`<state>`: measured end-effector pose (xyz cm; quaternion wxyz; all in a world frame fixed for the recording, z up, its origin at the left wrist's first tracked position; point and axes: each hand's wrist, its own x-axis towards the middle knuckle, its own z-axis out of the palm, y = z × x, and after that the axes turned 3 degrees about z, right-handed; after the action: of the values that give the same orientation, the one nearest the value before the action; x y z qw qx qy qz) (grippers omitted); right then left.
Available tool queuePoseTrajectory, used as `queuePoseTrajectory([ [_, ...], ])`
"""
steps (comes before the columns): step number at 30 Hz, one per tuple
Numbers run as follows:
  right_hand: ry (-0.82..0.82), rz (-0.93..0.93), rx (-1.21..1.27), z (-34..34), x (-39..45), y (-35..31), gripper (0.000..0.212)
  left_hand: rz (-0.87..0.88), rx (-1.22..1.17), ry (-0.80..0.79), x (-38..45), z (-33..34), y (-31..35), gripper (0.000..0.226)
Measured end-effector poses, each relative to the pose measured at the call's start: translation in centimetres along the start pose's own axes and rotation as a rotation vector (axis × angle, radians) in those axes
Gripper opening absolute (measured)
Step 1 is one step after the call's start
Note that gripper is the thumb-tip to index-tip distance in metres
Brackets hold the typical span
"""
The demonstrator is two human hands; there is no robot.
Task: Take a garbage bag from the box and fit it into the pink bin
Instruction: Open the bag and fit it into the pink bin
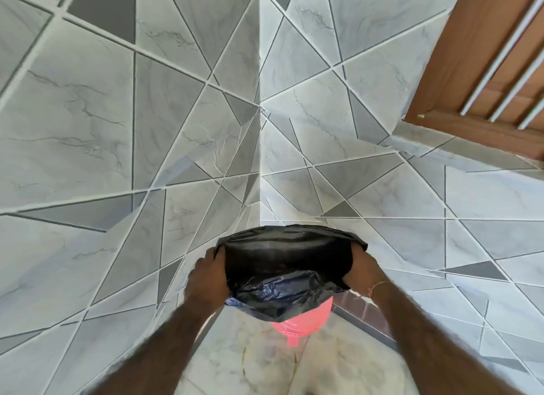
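1. A black garbage bag [287,272] is held open over the pink bin [297,318], which stands on the floor in the corner of two tiled walls [88,115], at 6 o'clock in the view.
2. The left hand [207,280] is clenched on the bag's mouth at 9 o'clock of the opening; the right hand [363,269] grasps the mouth at 3 o'clock, its fingers tucked inside the film.
3. The far hem is stretched between the hands, while the near hem sags in crumpled folds over the bin's front, so that only a lower strip of pink is seen.
4. The bag is judged very light, thin and limp, with a glossy, slippery surface; it is likely to tear if pulled hard across an edge.
5. It is best gripped at the hem, on opposite sides, and drawn outward and down over the rim.
6. The box is not seen in this view.
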<state>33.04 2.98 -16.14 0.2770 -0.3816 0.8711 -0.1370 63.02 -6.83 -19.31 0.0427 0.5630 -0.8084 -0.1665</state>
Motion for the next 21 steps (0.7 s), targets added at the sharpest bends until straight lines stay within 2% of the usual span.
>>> queuePoseTrajectory([
  [5,-0.020,0.052,-0.026,1.1,1.1,-0.9,0.069,-0.014,-0.018,-0.048,1.4,0.7,-1.0,0.077],
  [15,-0.181,-0.011,-0.097,2.4,4.7,-2.5,0.082,0.004,-0.034,0.014,3.9,1.8,-3.4,0.079],
  [18,-0.271,-0.027,-0.131,3.1,5.0,-2.9,0.078,-0.042,-0.053,0.022,4.4,2.3,-4.1,0.081],
  [21,-0.334,-0.034,-0.183,3.6,5.0,-2.6,0.071,-0.049,-0.049,0.012,4.5,2.7,-4.2,0.074],
])
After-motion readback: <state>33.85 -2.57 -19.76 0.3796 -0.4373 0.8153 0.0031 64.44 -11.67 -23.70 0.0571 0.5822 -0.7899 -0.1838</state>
